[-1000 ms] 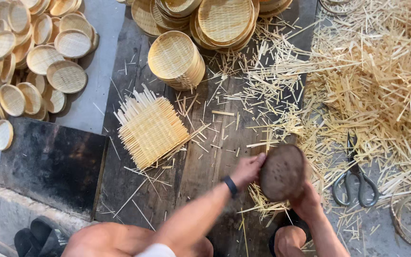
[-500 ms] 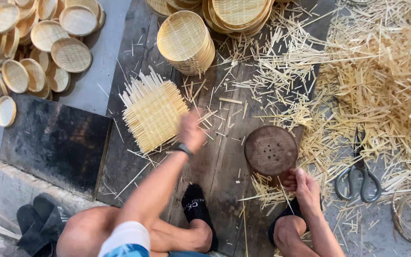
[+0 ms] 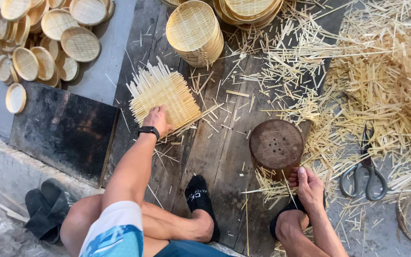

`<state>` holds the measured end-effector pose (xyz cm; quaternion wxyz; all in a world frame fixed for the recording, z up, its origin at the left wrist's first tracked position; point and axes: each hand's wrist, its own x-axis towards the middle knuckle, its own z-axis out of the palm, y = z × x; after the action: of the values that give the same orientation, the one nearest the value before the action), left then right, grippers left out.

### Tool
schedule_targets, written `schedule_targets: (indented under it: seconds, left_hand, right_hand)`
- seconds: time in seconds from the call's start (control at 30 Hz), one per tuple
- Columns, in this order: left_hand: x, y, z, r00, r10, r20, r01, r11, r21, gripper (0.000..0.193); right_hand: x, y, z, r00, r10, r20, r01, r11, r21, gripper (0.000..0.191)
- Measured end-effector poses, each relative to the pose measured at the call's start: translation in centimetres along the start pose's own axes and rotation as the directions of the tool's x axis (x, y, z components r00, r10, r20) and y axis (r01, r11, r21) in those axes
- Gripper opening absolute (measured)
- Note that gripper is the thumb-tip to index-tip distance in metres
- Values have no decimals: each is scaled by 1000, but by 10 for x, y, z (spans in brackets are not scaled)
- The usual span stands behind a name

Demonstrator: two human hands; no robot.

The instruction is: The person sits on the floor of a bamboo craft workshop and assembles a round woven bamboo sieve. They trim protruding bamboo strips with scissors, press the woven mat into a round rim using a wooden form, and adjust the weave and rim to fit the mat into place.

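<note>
From the head camera, the left hand lay flat, fingers spread, on the near edge of a square woven mat on the dark wooden boards. The right hand touched the base of a round brown block, fingers loosely curled, seemingly pinching a thin bamboo strip, though that was hard to tell. Scissors lay among loose strips to the right. A stack of round baskets stood beyond the mat, sandals lower left
</note>
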<state>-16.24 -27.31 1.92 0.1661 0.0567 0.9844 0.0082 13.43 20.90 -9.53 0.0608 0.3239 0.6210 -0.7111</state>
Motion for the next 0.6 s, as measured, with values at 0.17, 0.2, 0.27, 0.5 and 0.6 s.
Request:
schedule_targets:
  seconds: [0.17,0.2,0.27,0.5,0.6]
  left_hand:
    - [-9,-1,15,1000,-10,27,10,1000,-11,65]
    - [-12,-1,15,995,19,103,-15,999,-39,60]
    - [-20,-8,7,956,106,273,-54,980,-192,40]
    - [-11,-11,-98,951,121,-283,-149,986,-78,15]
    - [-20,16,-151,836,371,-404,-383,922,53,11]
  right_hand:
    - [-26,-54,14,1000,-10,-1,10,1000,19,39]
    - [-52,-77,11,999,15,-40,-16,1000,-13,38]
    - [-84,-99,0,991,59,-116,-68,995,-76,37]
    - [-5,-4,2,999,-51,0,51,998,23,38]
    - [0,8,0,999,-48,-8,49,997,62,40]
